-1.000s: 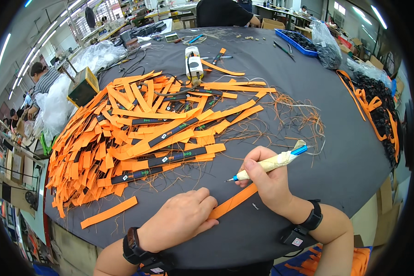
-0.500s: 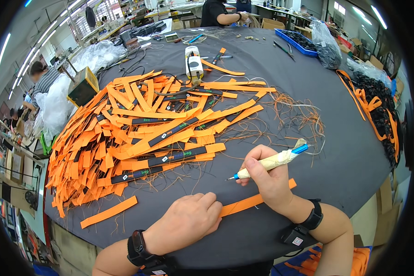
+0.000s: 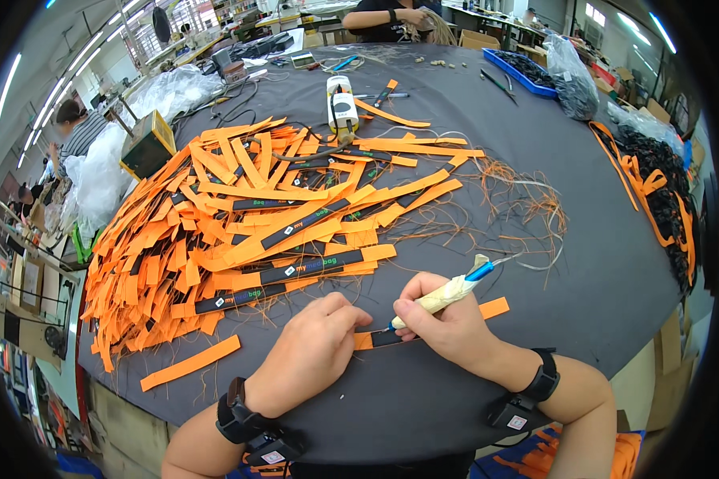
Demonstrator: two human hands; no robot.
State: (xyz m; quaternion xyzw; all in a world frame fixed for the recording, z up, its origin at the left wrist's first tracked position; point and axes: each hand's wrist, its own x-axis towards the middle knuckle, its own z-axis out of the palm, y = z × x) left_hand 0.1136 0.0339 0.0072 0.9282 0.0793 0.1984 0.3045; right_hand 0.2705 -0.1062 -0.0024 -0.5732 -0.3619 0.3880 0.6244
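Note:
My right hand [image 3: 459, 329] grips a pen-shaped tool [image 3: 446, 295] wrapped in cream tape, blue at both ends, with a thin wire at its back. Its tip meets the edge of an orange strap [image 3: 495, 307] with a black section, lying flat on the dark tabletop [image 3: 487, 415]. The fingers of my left hand [image 3: 307, 347] are pinched at the strap's left end, which they partly cover. A big pile of orange and black straps [image 3: 160, 263] spreads beyond and to the left. One separate orange strap [image 3: 190, 363] lies near my left hand.
Loose threads [image 3: 527, 199] tangle beyond my right hand. A white box-shaped device [image 3: 342, 108] with cables stands behind the pile. A blue tray [image 3: 519, 76] of black pieces and a plastic bag [image 3: 571, 80] sit far right. Another person [image 3: 391, 20] works across the table.
The strap is now turned to show its black section. My right hand has lowered the tool's tip onto the strap, and my left hand has shifted slightly left and up.

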